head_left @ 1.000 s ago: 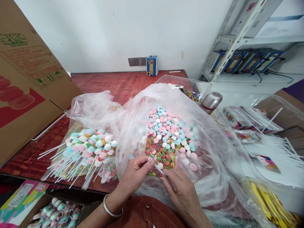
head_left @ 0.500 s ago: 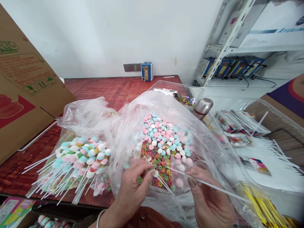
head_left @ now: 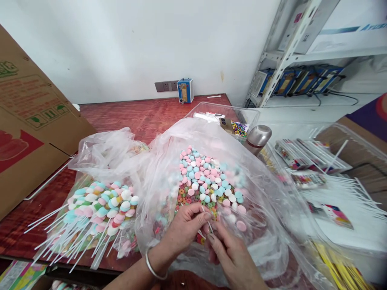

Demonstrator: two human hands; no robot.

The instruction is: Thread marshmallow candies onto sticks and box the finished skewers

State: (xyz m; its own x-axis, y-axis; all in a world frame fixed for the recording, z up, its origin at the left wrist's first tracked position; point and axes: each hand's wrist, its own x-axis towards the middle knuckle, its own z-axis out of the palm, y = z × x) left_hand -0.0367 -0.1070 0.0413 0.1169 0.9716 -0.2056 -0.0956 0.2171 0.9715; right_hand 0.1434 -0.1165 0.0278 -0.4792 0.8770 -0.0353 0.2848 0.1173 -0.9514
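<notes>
A big clear plastic bag [head_left: 266,189] lies open in front of me, full of pastel round candies [head_left: 208,173] and coloured ring candies [head_left: 187,198]. My left hand [head_left: 184,229], with a silver bangle on the wrist, pinches a thin white stick [head_left: 208,221] over the ring candies. My right hand [head_left: 232,257] sits just below it, its fingers closed on the same stick. A candy piece seems to be between the fingertips, too small to tell. To the left lies a heap of finished candy skewers [head_left: 99,205] on white sticks.
A large cardboard box [head_left: 27,121] leans at the left on the red wooden table [head_left: 136,114]. A clear bin [head_left: 242,117], a steel flask [head_left: 256,137], trays of white sticks [head_left: 347,193] and printed packets [head_left: 305,153] fill the right. Metal shelving [head_left: 290,48] stands behind.
My right hand has drawn in from the right, and the long stick it held out sideways is now short between both hands. The camera has tilted slightly.
</notes>
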